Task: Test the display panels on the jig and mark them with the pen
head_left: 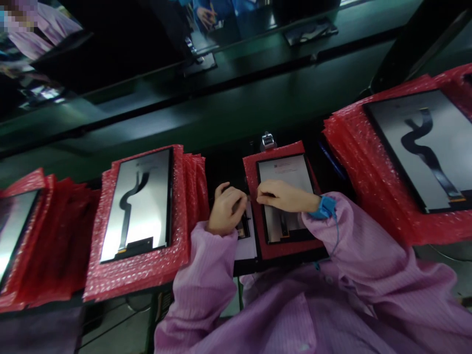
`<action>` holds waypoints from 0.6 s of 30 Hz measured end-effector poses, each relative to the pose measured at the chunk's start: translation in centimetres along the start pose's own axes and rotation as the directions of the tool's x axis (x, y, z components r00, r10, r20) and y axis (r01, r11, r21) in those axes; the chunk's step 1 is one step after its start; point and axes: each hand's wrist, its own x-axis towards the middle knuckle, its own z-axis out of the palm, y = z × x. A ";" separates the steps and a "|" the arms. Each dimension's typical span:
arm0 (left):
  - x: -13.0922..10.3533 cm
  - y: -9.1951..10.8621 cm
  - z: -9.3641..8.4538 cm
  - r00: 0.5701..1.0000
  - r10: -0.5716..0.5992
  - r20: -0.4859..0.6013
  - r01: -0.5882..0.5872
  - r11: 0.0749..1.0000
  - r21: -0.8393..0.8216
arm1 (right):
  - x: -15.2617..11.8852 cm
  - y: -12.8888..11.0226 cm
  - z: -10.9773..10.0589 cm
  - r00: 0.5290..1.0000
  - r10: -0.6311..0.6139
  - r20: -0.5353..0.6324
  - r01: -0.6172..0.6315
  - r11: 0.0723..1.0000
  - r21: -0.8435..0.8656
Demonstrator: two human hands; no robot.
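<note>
In front of me an LCD panel [290,166] lies on a red bubble-wrap sheet [252,175], its silvery back up and a dark flex cable [283,223] near its lower end. My right hand [282,193], with a blue wrist strap [325,207], is over the panel. Its fingers are closed in a pinch near the panel's left edge; what they hold, if anything, is hidden. Just left of the panel, my left hand [227,207] has its fingers curled in, and anything in them is hidden. Below it lie a white sheet [248,248] and a small dark piece [242,228].
LCD panels lie on stacked red bubble wrap to the left [147,206] and right [438,142]. Another panel [14,231] is at the far left. A small metallic object [268,140] stands behind the middle panel. Across the bench a co-worker's hand [206,17] shows.
</note>
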 end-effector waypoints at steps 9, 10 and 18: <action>-3.2 5.9 2.1 0.894 -0.031 -0.446 0.069 0.995 0.069 | -0.9 4.2 -5.5 0.605 0.275 -0.747 -0.638 0.729 -0.249; -3.8 6.9 2.9 0.944 -0.017 -0.330 0.040 0.997 0.065 | -0.8 4.9 -5.7 0.579 0.302 -0.757 -0.687 0.681 -0.253; -6.9 8.9 7.6 0.974 -0.202 0.105 0.200 0.979 0.033 | -0.2 7.2 -6.4 0.639 0.226 -0.735 -0.491 0.856 -0.164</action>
